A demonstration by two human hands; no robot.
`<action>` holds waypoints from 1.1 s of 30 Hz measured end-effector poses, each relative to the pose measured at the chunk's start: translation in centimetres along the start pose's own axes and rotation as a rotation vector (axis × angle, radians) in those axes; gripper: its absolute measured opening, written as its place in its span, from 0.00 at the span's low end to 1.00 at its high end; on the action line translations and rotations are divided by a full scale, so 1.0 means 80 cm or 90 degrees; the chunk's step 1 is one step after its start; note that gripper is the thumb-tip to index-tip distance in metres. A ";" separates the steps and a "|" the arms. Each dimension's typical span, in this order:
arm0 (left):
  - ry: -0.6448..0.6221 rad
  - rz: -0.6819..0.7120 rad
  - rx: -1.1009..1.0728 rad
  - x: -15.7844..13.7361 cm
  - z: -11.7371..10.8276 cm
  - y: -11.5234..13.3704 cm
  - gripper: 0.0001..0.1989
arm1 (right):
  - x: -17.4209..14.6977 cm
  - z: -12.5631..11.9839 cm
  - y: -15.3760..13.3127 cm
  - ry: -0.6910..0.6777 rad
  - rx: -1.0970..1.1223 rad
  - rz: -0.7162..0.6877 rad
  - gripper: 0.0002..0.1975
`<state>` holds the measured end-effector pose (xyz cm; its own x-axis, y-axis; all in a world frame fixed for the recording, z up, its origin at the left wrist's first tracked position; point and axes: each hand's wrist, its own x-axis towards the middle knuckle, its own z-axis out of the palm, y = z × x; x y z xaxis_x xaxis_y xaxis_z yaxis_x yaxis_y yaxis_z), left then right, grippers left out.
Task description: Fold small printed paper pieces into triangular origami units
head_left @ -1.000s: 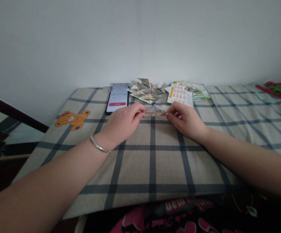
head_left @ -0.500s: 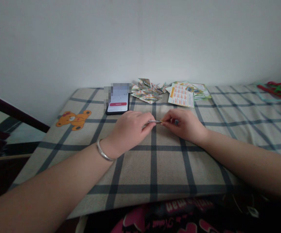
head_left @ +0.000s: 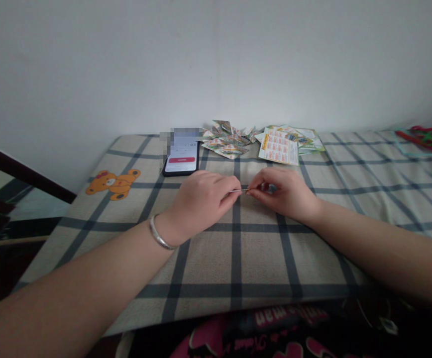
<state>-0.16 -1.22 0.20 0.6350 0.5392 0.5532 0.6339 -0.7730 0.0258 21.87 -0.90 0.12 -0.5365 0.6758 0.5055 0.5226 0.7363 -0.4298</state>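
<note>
My left hand [head_left: 205, 200], with a silver bangle [head_left: 158, 233] on the wrist, is closed over one end of a thin piece of paper [head_left: 243, 190]. The paper shows almost edge-on as a narrow light line, and my fingers hide most of it. At its other end, the thumb and fingertips of my right hand [head_left: 283, 191] pinch it. Both hands are low over the checked tablecloth [head_left: 261, 253], with a small gap between their fingertips. Beyond them lie a pile of folded printed papers [head_left: 228, 141] and several flat printed paper sheets [head_left: 280, 146].
A phone [head_left: 180, 160] with a lit screen lies behind my left hand. Left of it is an orange bear figure [head_left: 117, 184] on the cloth. Red and green items [head_left: 427, 139] lie at the far right. A pale wall [head_left: 216, 64] rises behind the table.
The paper between my fingertips looks thinner and more edge-on now. My left fingers have shifted slightly; my right hand stays in nearly the same place.
</note>
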 end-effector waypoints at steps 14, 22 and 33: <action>-0.015 0.063 0.050 0.000 -0.002 -0.002 0.08 | 0.002 0.003 0.007 -0.096 0.259 0.099 0.08; -0.014 0.031 -0.006 0.000 0.000 -0.003 0.09 | 0.002 0.004 0.007 -0.071 0.206 0.058 0.06; -0.001 -0.005 -0.066 -0.001 0.003 0.002 0.06 | 0.001 0.004 0.000 0.001 0.019 -0.038 0.03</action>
<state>0.00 -1.29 0.01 0.6316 0.5457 0.5507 0.5895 -0.7994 0.1160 21.64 -0.84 -0.07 -0.5650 0.6311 0.5315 0.4700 0.7756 -0.4213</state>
